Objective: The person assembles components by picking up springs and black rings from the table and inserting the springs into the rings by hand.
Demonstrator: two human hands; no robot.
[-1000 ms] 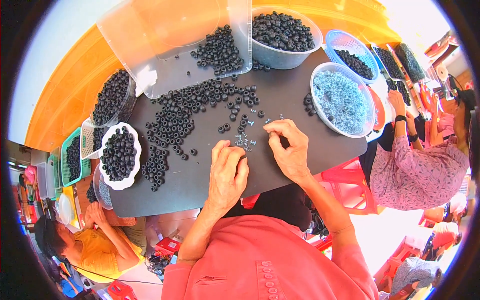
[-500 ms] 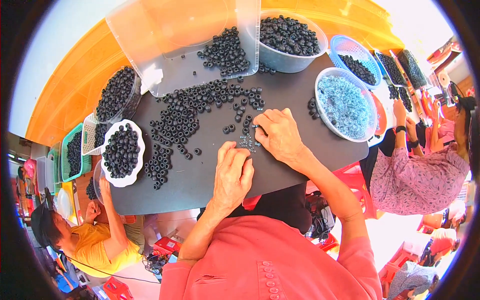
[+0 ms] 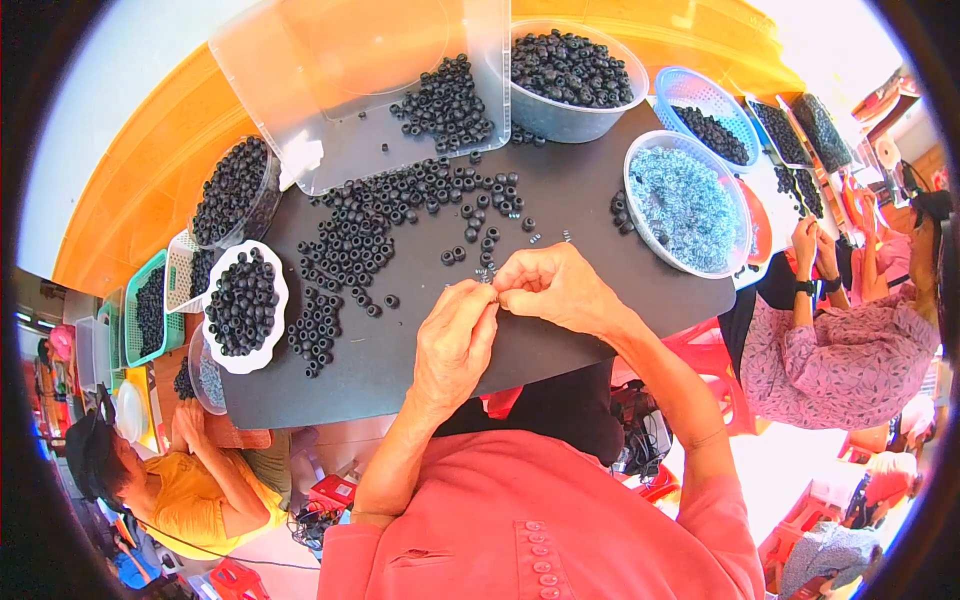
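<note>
My left hand [image 3: 452, 340] and my right hand [image 3: 562, 287] meet over the near part of the dark table, fingertips pinched together. Whatever lies between those fingertips is too small and covered to make out. Just beyond them lie a few tiny metal springs [image 3: 486, 272], partly hidden by my fingers. Loose black ball-shaped parts with holes [image 3: 350, 240] spread over the table from the middle to the left. A few stray ones [image 3: 459, 254] sit close to my fingers.
A clear bin [image 3: 345, 150] lies tipped at the back, beside a tub [image 3: 570, 122] of black parts. To the right stands a bowl of springs [image 3: 688, 210]; a white scalloped dish [image 3: 277, 330] is at left. Co-workers sit on both sides, one in a yellow shirt [image 3: 205, 505].
My right hand has come down and left from the springs to meet my left hand. The yellow-shirted person's hand has drawn back from beside the white dish.
</note>
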